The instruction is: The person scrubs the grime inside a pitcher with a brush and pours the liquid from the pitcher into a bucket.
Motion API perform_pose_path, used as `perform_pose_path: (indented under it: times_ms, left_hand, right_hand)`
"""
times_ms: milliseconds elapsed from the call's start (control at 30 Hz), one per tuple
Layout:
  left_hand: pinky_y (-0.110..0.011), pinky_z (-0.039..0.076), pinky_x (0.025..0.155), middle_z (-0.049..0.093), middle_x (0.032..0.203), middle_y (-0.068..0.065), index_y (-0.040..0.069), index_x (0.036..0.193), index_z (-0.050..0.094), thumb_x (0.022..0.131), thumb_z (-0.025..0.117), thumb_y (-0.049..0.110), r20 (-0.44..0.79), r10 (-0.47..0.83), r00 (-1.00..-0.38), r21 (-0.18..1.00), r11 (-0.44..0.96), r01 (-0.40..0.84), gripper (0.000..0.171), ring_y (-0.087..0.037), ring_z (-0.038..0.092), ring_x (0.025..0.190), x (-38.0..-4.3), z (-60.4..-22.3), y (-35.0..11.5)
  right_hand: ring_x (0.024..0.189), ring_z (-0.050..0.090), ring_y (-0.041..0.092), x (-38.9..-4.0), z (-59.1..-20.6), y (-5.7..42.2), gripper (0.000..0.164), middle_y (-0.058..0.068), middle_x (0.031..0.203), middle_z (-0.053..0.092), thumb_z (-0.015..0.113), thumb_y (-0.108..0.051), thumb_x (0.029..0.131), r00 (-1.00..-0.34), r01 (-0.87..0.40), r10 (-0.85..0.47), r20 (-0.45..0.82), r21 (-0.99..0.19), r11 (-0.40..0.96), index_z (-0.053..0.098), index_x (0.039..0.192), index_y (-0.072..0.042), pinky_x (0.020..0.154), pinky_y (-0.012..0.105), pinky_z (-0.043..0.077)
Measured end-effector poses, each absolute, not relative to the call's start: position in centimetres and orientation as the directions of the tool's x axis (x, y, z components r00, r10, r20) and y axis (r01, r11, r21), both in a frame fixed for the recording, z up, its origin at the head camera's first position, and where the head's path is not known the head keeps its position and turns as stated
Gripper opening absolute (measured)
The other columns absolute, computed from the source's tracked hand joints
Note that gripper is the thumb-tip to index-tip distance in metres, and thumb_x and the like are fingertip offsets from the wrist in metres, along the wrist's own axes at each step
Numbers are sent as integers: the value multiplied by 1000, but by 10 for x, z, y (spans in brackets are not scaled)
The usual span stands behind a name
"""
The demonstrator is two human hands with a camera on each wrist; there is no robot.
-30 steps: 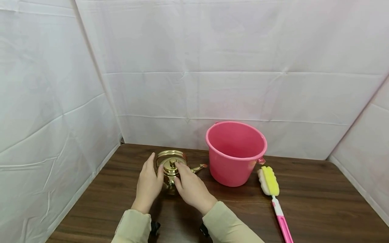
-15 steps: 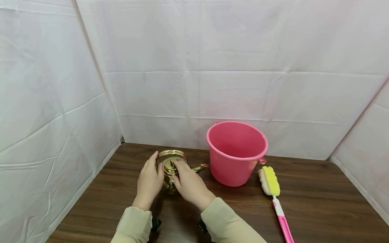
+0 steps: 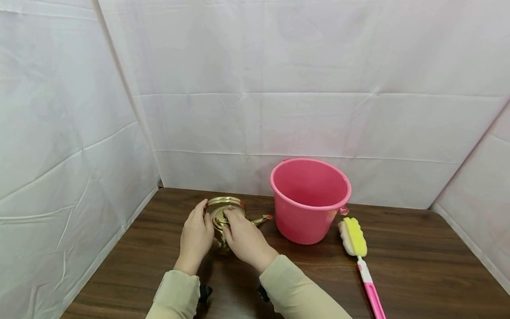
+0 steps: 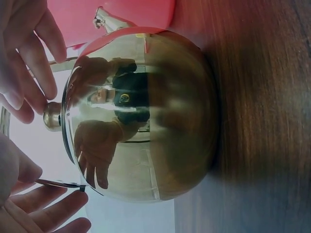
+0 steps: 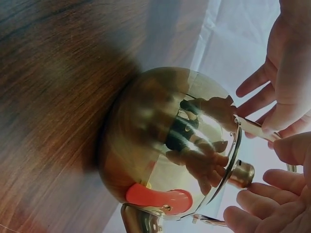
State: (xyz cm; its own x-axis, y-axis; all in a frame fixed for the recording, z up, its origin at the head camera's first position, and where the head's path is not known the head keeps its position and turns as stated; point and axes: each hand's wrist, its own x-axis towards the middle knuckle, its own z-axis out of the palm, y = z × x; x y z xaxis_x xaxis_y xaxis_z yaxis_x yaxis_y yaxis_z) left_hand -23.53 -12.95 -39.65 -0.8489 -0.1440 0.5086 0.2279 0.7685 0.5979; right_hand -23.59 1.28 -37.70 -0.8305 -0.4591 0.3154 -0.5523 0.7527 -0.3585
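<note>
The gold kettle [image 4: 141, 116] sits upright on the table [image 3: 418, 266], low and left of centre in the head view, and my left hand [image 3: 195, 241] has thumb and fingers closed about one side of its handle [image 3: 226, 200], a hold I judge best kept firm but light so the round body doesn't slide. Over the lid, my right hand [image 3: 248, 239] has its fingers apart beside the knob [image 5: 241, 174], contact unclear; a centred pinch there seems wise, clear of the spout [image 3: 260, 220] pointing toward the pink bucket [image 3: 303, 226], right of centre.
</note>
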Motion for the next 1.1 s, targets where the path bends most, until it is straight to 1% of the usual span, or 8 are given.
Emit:
perform_pose_path:
  times_ms: [267, 500, 667, 733, 833, 967, 1100]
  left_hand:
    - [-48, 54, 70, 62, 115, -25, -2, 131, 49, 95, 50, 4, 519, -151, -841, 598, 767, 231, 36, -38, 64, 93, -238, -397, -128]
    - [-47, 55, 72, 62, 112, -25, -3, 127, 51, 95, 49, 3, 535, -153, -831, 598, 763, 244, 32, -38, 64, 93, -240, -396, -128]
    - [-46, 55, 75, 61, 111, -26, -6, 126, 51, 96, 48, 1, 534, -142, -833, 622, 733, 274, 31, -38, 63, 96, -241, -397, -129]
    - [-46, 55, 75, 61, 110, -26, -6, 126, 51, 96, 49, 1, 536, -141, -832, 628, 725, 282, 31, -38, 62, 96, -242, -398, -129]
    - [-46, 55, 76, 61, 109, -25, -6, 125, 51, 95, 49, 0, 544, -139, -828, 629, 721, 291, 30, -37, 62, 96, -243, -399, -129]
    - [-45, 55, 74, 61, 106, -25, -6, 122, 52, 94, 51, -2, 559, -130, -819, 620, 721, 309, 28, -37, 63, 94, -244, -401, -130]
    - [-45, 55, 74, 61, 106, -25, -7, 120, 53, 94, 52, -3, 561, -121, -819, 623, 713, 322, 27, -37, 63, 94, -246, -403, -131]
  right_hand:
    - [123, 54, 24, -239, -376, 10, 39, 14, 140, 49, 52, -18, 97, -830, -549, -458, 317, -320, 772, 50, 132, -2, 91, 39, 53]
    - [121, 55, 22, -244, -376, 6, 34, 13, 138, 51, 53, -20, 97, -821, -548, -463, 333, -234, 803, 56, 126, -3, 84, 35, 56]
    - [118, 57, 24, -249, -376, 4, 34, 14, 132, 55, 57, -19, 94, -823, -544, -451, 344, -250, 801, 57, 124, -2, 86, 37, 55]
    - [114, 60, 26, -250, -374, 3, 36, 15, 130, 56, 59, -18, 93, -825, -544, -447, 346, -271, 794, 57, 124, -1, 86, 38, 55]
    - [101, 65, 28, -251, -374, 3, 36, 16, 121, 61, 61, -16, 91, -828, -540, -435, 354, -290, 790, 58, 123, 0, 78, 38, 57]
    - [86, 66, 27, -253, -374, 2, 35, 16, 106, 64, 63, -13, 89, -829, -530, -409, 380, -303, 792, 59, 122, -1, 68, 36, 57]
    - [82, 66, 25, -256, -376, 1, 30, 15, 100, 66, 61, -11, 91, -835, -516, -381, 396, -326, 792, 61, 120, -2, 64, 33, 56]
